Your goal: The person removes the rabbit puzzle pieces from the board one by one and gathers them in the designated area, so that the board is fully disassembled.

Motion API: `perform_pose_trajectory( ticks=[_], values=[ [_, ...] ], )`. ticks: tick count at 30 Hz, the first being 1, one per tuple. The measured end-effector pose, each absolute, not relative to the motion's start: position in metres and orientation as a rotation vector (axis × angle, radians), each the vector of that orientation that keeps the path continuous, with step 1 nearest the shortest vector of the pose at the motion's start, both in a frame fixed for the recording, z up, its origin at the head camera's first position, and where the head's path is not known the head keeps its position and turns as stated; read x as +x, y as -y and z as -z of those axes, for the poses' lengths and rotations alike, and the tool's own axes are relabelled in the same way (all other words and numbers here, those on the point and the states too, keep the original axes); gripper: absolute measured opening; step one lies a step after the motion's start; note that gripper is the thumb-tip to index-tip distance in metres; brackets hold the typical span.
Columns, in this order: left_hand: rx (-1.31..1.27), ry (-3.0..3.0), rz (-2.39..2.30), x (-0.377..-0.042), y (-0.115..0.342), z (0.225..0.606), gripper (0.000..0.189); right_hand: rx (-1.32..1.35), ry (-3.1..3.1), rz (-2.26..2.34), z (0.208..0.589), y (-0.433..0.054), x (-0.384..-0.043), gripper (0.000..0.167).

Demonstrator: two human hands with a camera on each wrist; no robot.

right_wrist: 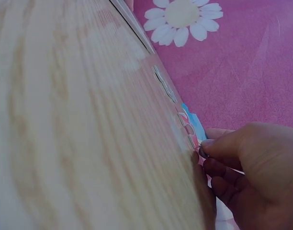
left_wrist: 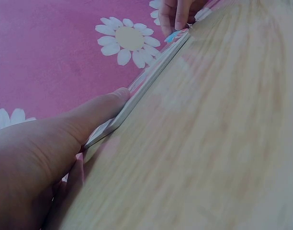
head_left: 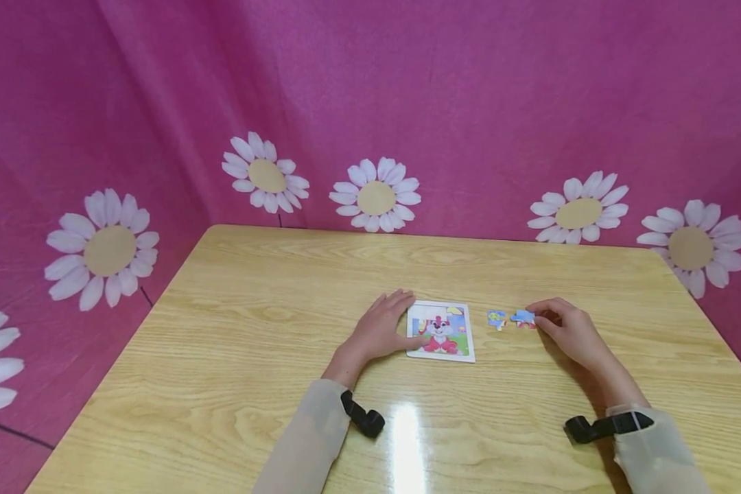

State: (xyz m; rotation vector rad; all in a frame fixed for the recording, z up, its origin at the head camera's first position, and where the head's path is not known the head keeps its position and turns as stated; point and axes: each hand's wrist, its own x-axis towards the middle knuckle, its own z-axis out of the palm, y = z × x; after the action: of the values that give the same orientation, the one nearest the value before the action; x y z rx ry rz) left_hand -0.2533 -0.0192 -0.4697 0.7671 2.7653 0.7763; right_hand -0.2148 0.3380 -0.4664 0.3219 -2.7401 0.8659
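Observation:
A square jigsaw puzzle in a white frame [head_left: 471, 346] lies on the table, showing a red and white cartoon animal; its upper left part is whitish. My left hand [head_left: 379, 331] rests at the puzzle's left side, thumb laid over its lower left part and fingers extended by the upper left corner. To the right of the frame, my right hand [head_left: 573, 334] pinches a blue and red puzzle piece [head_left: 522, 318] between thumb and forefinger. In the right wrist view that piece [right_wrist: 197, 125] is tilted up from the table. Another puzzle piece [head_left: 497, 319], blue and yellow, lies between frame and right hand.
The wood-grain table [head_left: 253, 288] extends around the puzzle on all sides. A magenta curtain [head_left: 469, 103] with white daisies hangs behind its far edge and along the left. Black straps with small camera mounts sit on both wrists.

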Motion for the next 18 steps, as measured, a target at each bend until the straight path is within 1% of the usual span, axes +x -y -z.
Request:
perform_pose_trajectory(
  ticks=[12, 18],
  values=[
    [0.770, -2.763, -0.769, -0.252, 0.018, 0.468, 0.090, 0.378, 2.692, -0.881, 0.467, -0.340, -0.215, 0.017],
    [0.769, -2.762, -0.772, -0.252, 0.019, 0.468, 0.090, 0.382, 2.641, -0.908, 0.464, -0.325, -0.216, 0.017]
  ],
)
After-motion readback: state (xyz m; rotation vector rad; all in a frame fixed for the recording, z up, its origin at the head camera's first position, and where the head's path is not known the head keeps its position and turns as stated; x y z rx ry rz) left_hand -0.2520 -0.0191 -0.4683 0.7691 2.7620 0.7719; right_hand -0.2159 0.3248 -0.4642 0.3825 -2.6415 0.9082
